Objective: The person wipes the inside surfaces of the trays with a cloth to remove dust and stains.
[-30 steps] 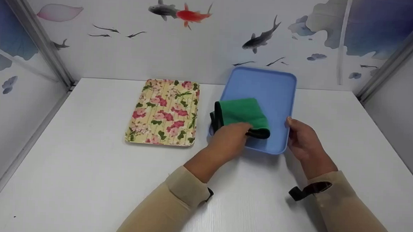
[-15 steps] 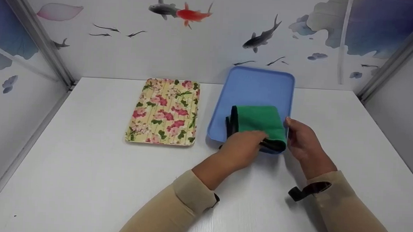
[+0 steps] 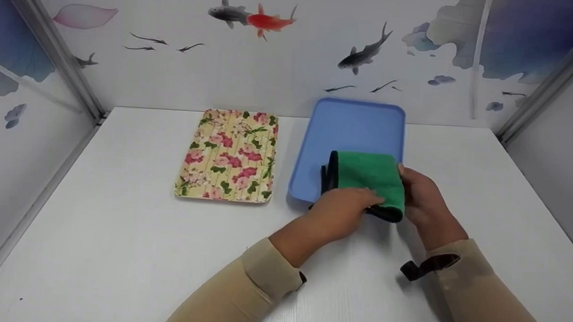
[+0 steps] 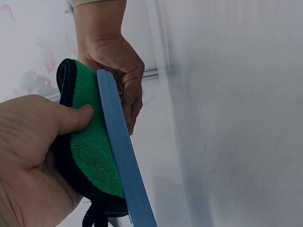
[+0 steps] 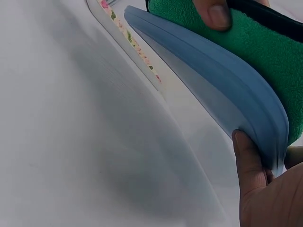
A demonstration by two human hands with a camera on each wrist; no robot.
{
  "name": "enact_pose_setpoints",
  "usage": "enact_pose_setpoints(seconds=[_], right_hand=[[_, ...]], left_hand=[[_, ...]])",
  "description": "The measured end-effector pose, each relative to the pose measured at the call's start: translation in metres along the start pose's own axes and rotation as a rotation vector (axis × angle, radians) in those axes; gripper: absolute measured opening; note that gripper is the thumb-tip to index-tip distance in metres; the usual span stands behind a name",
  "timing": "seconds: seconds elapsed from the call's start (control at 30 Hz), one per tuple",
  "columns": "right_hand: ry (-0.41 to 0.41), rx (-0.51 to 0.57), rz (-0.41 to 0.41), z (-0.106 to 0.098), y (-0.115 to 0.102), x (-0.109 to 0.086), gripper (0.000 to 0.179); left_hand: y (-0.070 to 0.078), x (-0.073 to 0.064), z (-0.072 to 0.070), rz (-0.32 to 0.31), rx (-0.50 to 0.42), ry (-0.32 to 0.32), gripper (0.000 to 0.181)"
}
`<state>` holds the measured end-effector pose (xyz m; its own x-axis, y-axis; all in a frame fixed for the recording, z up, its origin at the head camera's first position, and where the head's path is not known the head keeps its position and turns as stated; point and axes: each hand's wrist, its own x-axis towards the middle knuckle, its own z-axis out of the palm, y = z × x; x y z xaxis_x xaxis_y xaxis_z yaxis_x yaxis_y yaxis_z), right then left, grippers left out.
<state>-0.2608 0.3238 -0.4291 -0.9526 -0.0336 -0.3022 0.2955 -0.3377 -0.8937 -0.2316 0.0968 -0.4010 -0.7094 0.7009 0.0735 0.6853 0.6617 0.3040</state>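
My left hand (image 3: 340, 213) grips a folded green cloth (image 3: 369, 175) with black edging. The cloth lies over the near right part of a blue tray (image 3: 354, 125). In the left wrist view the thumb presses on the green pile (image 4: 94, 161), and the cloth sits against the tray's rim (image 4: 118, 142). My right hand (image 3: 426, 202) holds the tray by its right edge near the front corner. In the right wrist view its fingers (image 5: 248, 161) pinch the rim from below, and the tray is tilted up off the table.
A tray with a pink flower pattern (image 3: 227, 163) lies on the white table (image 3: 129, 251) left of the blue tray. Behind it stands a wall (image 3: 173, 76) with painted fish, and metal posts (image 3: 551, 72) mark the corners.
The left hand has moved the green cloth right and toward the front across the blue tray. The tray's far edge has dipped a little; the right hand has kept its place.
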Motion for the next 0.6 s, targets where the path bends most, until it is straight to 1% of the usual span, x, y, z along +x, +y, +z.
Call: enact_pose_setpoints(seconds=[0.17,0.33,0.43,0.5,0.6], right_hand=[[-0.003,-0.005,-0.017,-0.001,-0.001,0.000,0.034],[-0.005,0.011,-0.037,-0.001,-0.002,0.000,0.037],[0.010,0.004,-0.047,0.000,-0.001,0.001,0.038],[0.012,0.006,-0.044,0.000,-0.001,0.002,0.034],[0.026,0.019,-0.024,0.001,-0.001,0.003,0.021]], left_hand=[[0.000,0.001,0.000,0.009,0.054,-0.032,0.047],[0.000,0.002,-0.003,0.000,0.113,-0.066,0.046],[-0.002,0.000,-0.007,-0.011,0.133,-0.085,0.045],[-0.004,-0.001,-0.009,-0.020,0.139,-0.089,0.043],[-0.007,-0.002,-0.012,-0.030,0.145,-0.079,0.042]])
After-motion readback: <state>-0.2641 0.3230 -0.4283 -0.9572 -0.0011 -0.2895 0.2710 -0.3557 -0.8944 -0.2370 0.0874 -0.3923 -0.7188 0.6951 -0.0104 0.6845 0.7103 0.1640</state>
